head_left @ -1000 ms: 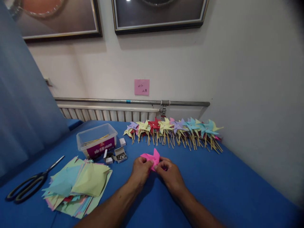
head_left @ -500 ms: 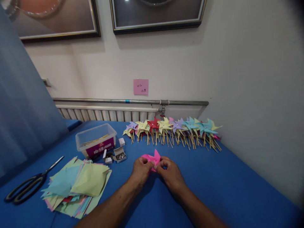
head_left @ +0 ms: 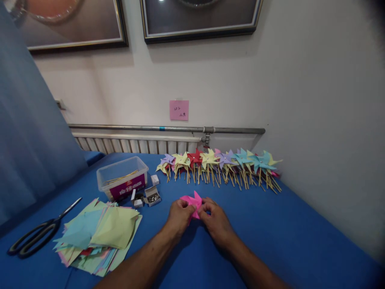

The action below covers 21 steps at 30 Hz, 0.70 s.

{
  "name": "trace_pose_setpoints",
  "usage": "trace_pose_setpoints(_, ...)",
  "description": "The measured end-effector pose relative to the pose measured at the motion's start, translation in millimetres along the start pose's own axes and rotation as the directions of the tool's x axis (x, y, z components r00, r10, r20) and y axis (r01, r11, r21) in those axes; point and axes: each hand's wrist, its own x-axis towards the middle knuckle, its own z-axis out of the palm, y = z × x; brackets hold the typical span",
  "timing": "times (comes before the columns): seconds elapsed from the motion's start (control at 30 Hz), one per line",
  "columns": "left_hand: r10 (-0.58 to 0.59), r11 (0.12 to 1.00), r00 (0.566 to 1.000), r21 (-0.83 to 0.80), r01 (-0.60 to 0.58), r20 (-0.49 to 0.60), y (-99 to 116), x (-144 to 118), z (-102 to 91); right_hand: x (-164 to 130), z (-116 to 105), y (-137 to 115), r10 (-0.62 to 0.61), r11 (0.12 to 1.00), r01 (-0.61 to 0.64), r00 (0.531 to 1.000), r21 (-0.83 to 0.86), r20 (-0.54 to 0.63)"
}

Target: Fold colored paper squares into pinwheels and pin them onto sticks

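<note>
A bright pink paper pinwheel (head_left: 196, 199) is held between both hands, just above the blue table. My left hand (head_left: 179, 214) pinches its left side, thumb near the centre. On its right side, my right hand (head_left: 215, 220) has thumb and fingers closed on the paper. The fingertips cover part of the folds, and no stick shows on it. Left of the hands, a small open box (head_left: 152, 196) holds shiny metal pins, beside another opened small box (head_left: 137, 198).
Finished pinwheels on sticks (head_left: 219, 160) lie in a row at the back. A clear plastic tub (head_left: 122, 172) with sticks stands left, near a small white box (head_left: 155, 180). Paper sheets (head_left: 116, 228) are piled front left beside black-handled scissors (head_left: 45, 230). A wall bounds the right.
The pink pinwheel has turned slightly between the fingers, its top point shifting a little left and down. Both hands keep their hold, and the view has shifted slightly.
</note>
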Motion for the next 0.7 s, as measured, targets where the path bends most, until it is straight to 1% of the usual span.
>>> trace_pose_setpoints(0.07, 0.003, 1.0, 1.0, -0.008, -0.003, 0.005, 0.1, 0.2, -0.5, -0.1, -0.4, -1.9, 0.014, 1.0, -0.014, 1.0, 0.006, 0.012)
trace_pose_setpoints(0.13, 0.002, 0.999, 1.0, -0.033, -0.002, 0.014, 0.8, 0.3, -1.9, 0.1, -0.4, -3.7, 0.041, 0.998, -0.043, 0.999, 0.056, 0.032)
trace_pose_setpoints(0.23, -0.004, 0.996, 0.999, -0.094, 0.007, 0.036, 2.7, -0.3, -3.9, 1.5, 1.0, -3.5, 0.131, 0.966, -0.127, 0.991, 0.224, -0.006)
trace_pose_setpoints(0.3, -0.011, 0.991, 0.998, -0.132, 0.02, 0.067, 4.2, -1.4, -4.3, 2.5, 2.2, -1.7, 0.206, 0.908, -0.186, 0.978, 0.375, -0.013)
trace_pose_setpoints(0.33, -0.013, 0.989, 0.996, -0.147, 0.026, 0.084, 4.9, -2.1, -4.2, 2.7, 2.7, -0.8, 0.234, 0.87, -0.218, 0.972, 0.442, 0.019)
trace_pose_setpoints(0.4, -0.014, 0.985, 0.994, -0.169, 0.032, 0.107, 6.0, -3.6, -3.5, 2.4, 3.4, 0.2, 0.256, 0.807, -0.284, 0.958, 0.518, 0.127)
trace_pose_setpoints(0.47, -0.01, 0.984, 0.993, -0.178, 0.031, 0.114, 6.7, -5.1, -2.7, 1.2, 3.7, -0.3, 0.251, 0.774, -0.326, 0.945, 0.543, 0.21)
trace_pose_setpoints(0.5, -0.011, 0.984, 0.993, -0.176, 0.031, 0.113, 6.9, -5.7, -2.4, 0.7, 3.9, -0.8, 0.25, 0.769, -0.334, 0.942, 0.544, 0.225)
trace_pose_setpoints(0.6, -0.023, 0.988, 0.994, -0.152, 0.039, 0.107, 7.2, -6.7, -1.9, 0.7, 4.2, -1.5, 0.254, 0.785, -0.321, 0.947, 0.529, 0.199)
trace_pose_setpoints(0.7, -0.033, 0.991, 0.993, -0.129, 0.047, 0.11, 7.5, -6.6, -2.2, 3.9, 4.3, 1.3, 0.258, 0.826, -0.31, 0.95, 0.471, 0.175)
